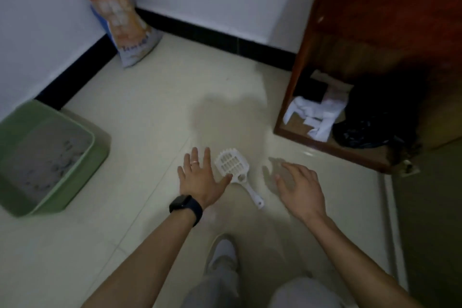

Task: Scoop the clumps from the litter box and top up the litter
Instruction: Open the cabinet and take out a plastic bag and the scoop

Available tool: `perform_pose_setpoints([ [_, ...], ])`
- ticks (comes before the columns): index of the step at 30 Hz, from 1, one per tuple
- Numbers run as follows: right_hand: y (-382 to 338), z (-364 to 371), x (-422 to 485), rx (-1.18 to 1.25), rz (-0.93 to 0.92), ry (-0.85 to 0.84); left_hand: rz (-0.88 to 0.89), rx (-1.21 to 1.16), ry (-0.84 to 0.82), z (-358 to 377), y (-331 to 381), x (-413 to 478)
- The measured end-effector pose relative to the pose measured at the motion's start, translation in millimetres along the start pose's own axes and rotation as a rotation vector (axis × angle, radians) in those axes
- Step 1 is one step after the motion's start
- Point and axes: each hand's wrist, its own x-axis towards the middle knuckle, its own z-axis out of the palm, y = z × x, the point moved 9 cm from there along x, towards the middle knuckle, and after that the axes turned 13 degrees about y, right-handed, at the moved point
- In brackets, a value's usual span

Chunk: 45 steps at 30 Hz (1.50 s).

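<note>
A white slotted litter scoop (233, 166) lies on the pale tile floor between my hands. My left hand (201, 177) hovers just left of it with fingers spread straight, its thumb near the scoop's neck. My right hand (298, 186) hangs to the right of the scoop, fingers loosely bent, holding nothing. A green litter box (82, 165) with grey litter and several clumps stands at the left by the wall. A tall litter bag (120, 12) leans upright in the far corner.
A dark wooden cabinet (300, 62) stands open at the right, with white papers (315, 115) and a black plastic bag (370, 130) on its bottom shelf. A black skirting board runs along both walls. My shoe (222, 255) and knees show at the bottom.
</note>
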Motion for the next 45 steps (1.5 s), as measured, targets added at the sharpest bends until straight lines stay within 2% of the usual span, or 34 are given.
perform_pose_setpoints([
  [3,-8.8,-99.5,13.1,0.021,-0.057,0.222,0.324,-0.048,0.153,-52.0,93.0,-1.6],
  [7,-13.0,-233.8,12.7,-0.135,-0.085,0.458,0.744,-0.13,0.471,-144.4,225.6,-32.0],
  [11,2.3,-336.2,-2.1,-0.336,0.002,0.6,0.951,-0.19,0.719,-221.9,316.4,-72.7],
  [14,38.4,-372.2,-12.6,-0.443,0.174,0.553,0.941,-0.15,0.791,-250.9,351.5,-76.0],
  [18,94.5,-370.6,-37.2,-0.429,0.48,0.3,0.866,-0.071,0.756,-257.9,366.7,-51.2],
  [25,87.7,-356.0,-40.2,-0.329,0.429,0.162,0.877,-0.018,0.756,-252.3,364.0,-42.0],
  [29,77.8,-350.7,-39.2,-0.056,0.394,0.029,0.86,-0.014,0.767,-253.8,365.2,-43.9],
  [33,47.0,-334.9,-40.9,0.132,0.316,0.122,0.875,-0.012,0.771,-260.9,361.4,-44.9],
  [36,33.2,-311.6,-39.5,0.286,0.362,0.195,0.925,-0.018,0.806,-272.9,350.5,-43.4],
  [40,22.8,-287.9,-29.4,0.478,0.414,0.314,0.809,0.01,0.831,-283.8,315.7,-18.5],
  [45,2.3,-263.2,-8.1,0.535,0.355,0.421,0.799,0.125,0.781,-288.7,293.6,6.4],
])
